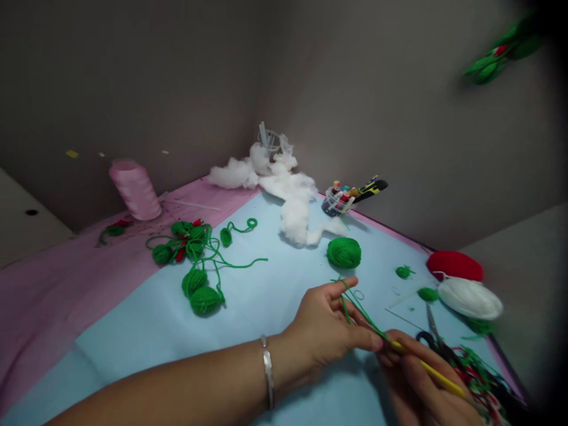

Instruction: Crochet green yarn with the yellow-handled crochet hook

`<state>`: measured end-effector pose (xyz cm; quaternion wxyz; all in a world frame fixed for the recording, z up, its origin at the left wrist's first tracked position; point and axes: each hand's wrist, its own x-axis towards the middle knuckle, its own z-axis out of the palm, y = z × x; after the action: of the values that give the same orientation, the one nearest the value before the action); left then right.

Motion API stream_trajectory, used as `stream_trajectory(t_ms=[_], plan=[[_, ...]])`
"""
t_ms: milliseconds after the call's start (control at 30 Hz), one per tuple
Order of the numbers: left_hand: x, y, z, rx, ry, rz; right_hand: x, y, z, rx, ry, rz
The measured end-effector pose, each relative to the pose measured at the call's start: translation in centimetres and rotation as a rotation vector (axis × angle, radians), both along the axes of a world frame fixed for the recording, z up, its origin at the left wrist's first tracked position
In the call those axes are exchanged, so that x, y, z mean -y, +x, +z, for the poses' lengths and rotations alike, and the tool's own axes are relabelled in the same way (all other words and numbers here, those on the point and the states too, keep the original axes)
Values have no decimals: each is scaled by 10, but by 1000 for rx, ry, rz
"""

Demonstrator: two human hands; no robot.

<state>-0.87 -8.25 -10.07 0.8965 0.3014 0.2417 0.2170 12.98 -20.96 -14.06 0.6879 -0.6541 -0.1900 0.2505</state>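
While our left hand [328, 325] pinches a strand of green yarn [361, 313] that runs to the tip of the yellow crochet hook [428, 371] gripped in our right hand [421, 384], both hang over the near right of the pale blue sheet [146, 337], just beside black-handled scissors [432, 325].

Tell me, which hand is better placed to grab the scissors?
Probably the right hand: it is nearest the black-handled scissors, though it holds a yellow crochet hook. The left hand is farther away, with green yarn across its fingers.
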Motion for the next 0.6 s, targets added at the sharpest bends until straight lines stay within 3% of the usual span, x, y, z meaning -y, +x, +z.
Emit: stream_trajectory(t_ms=[133, 267, 367, 467, 600], plan=[[-4, 1, 0, 4, 78, -8, -8, -8, 13, -333, -117, -118], [-3, 2, -1, -37, 173, -7, -6, -7, 11, -234, -103, -83], [-2, 2, -1, -118, 219, 26, 3, 2, -2, 27, -63, 42], [-1, 1, 2, -187, 261, 62, 12, 9, -11, 470, -32, 96], [0, -1, 6, -204, 282, 68, 13, 17, -4, 1074, 43, 254]])
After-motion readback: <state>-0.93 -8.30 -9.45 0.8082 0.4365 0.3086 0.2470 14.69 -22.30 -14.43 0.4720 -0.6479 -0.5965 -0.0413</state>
